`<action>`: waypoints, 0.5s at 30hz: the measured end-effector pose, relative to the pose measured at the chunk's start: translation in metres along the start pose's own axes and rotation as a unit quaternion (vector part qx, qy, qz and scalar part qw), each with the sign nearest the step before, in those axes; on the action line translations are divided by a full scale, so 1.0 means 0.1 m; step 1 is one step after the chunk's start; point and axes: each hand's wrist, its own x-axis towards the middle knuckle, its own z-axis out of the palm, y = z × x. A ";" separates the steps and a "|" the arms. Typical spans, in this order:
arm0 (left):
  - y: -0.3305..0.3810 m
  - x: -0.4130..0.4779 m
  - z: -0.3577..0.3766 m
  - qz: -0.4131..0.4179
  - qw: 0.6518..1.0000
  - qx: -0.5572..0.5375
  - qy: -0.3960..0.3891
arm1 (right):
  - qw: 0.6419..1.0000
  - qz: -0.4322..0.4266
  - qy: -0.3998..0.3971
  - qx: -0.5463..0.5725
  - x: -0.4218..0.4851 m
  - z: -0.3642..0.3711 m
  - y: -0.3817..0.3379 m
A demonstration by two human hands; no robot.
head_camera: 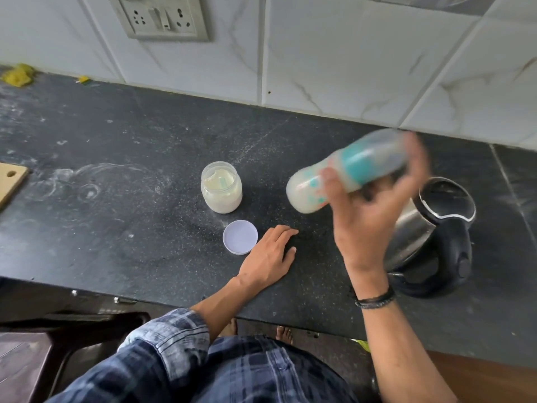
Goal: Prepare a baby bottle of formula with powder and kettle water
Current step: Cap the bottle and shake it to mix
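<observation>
My right hand [369, 216] grips a baby bottle [334, 175] above the dark counter. The bottle lies almost on its side, teal collar and clear cap to the upper right, milky liquid in its base at the left; it is motion-blurred. My left hand [268, 254] rests flat on the counter with fingers straight, just right of a round lilac lid [240, 237]. An open clear jar of pale formula powder [221, 187] with a scoop inside stands behind the lid. A steel kettle with a black lid and handle [436, 225] stands on the right, partly behind my right arm.
The black stone counter [116, 199] carries powder smears. A wooden board corner [10, 181] shows at the left edge. White wall tiles and a socket panel [162, 17] stand behind. A dark chair [66, 338] is below the counter's front edge.
</observation>
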 end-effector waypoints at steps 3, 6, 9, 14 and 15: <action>0.01 0.00 0.00 0.000 1.000 -0.009 -0.003 | 0.999 -0.027 0.025 -0.001 -0.05 0.00 -0.06; 0.00 0.01 0.00 0.004 1.000 -0.001 0.003 | 0.996 -0.091 0.022 -0.003 0.03 -0.03 -0.05; -0.01 -0.01 0.01 0.001 1.000 -0.006 -0.002 | 0.998 -0.063 -0.012 -0.013 0.10 -0.09 0.03; 0.00 0.00 0.00 0.009 1.000 -0.003 0.005 | 0.993 -0.119 -0.008 -0.001 0.18 -0.08 -0.09; -0.01 0.00 0.01 0.007 1.000 -0.002 0.004 | 0.996 -0.086 -0.021 -0.004 0.16 -0.08 -0.05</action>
